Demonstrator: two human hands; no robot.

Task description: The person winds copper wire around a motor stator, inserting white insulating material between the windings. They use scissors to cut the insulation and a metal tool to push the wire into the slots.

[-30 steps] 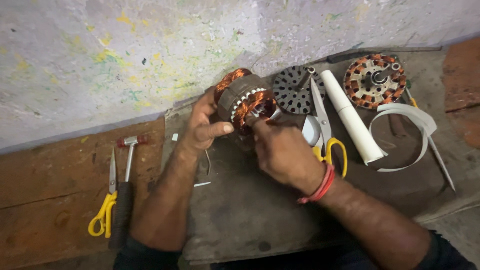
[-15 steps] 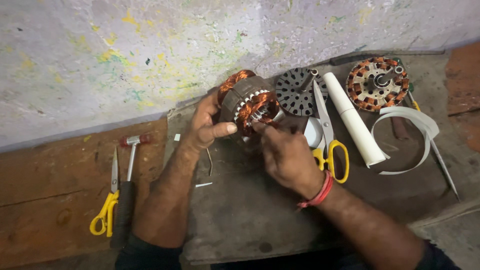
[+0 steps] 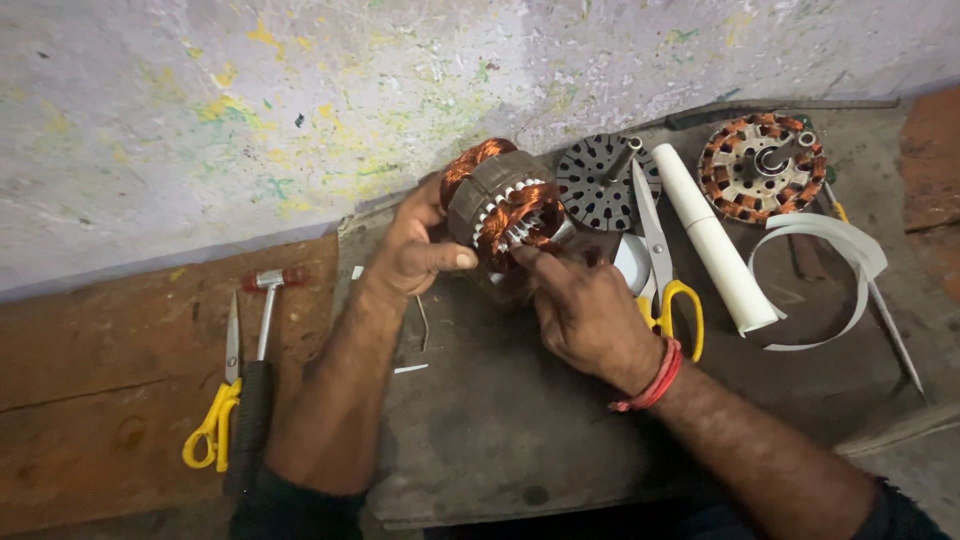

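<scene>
I saw my left hand (image 3: 415,255) grasping the copper-wound stator (image 3: 497,205) at its nine o'clock, my right hand (image 3: 585,310) pinching its front windings at five o'clock.

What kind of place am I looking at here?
Probably a small motor-rewinding repair bench. The left hand and right hand hold a copper-wound stator; a second wound stator, yellow-handled scissors and a hammer lie about.

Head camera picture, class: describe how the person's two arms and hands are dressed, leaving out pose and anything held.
Both hands are bare, no gloves or rings visible. The right hand has a red thread band around the wrist. The left hand wears nothing at the wrist. Both forearms are uncovered; dark sleeves begin near the elbows at the bottom edge.
</scene>
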